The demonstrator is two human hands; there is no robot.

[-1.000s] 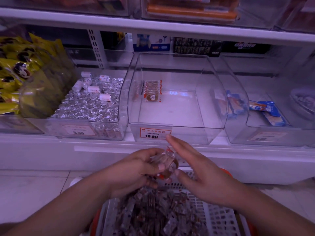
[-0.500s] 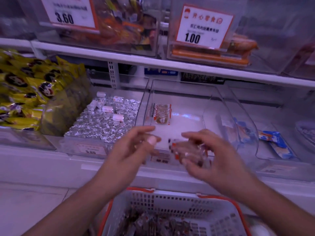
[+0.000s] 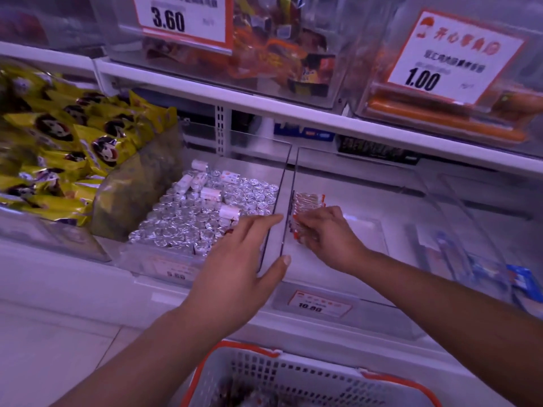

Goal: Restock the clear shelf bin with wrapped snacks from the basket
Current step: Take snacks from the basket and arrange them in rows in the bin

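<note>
The shelf bin (image 3: pixel 367 183) is clear, glossy plastic. At ten o'clock of it, crinkled silver foil sweets (image 3: pixel 188 218) glint beside shiny yellow film packets (image 3: pixel 58 148). The basket (image 3: pixel 293 374), at six o'clock, is matt white perforated plastic with an orange rim.

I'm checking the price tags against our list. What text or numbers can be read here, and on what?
"3.60": price card on the upper left bin.
"1.00": price card on the upper right bin; its Chinese lines are too blurred to read.
"10.80", somewhat blurred: tag on the clear shelf bin.
Tag on the foil-sweets bin: too blurred to read.
</note>
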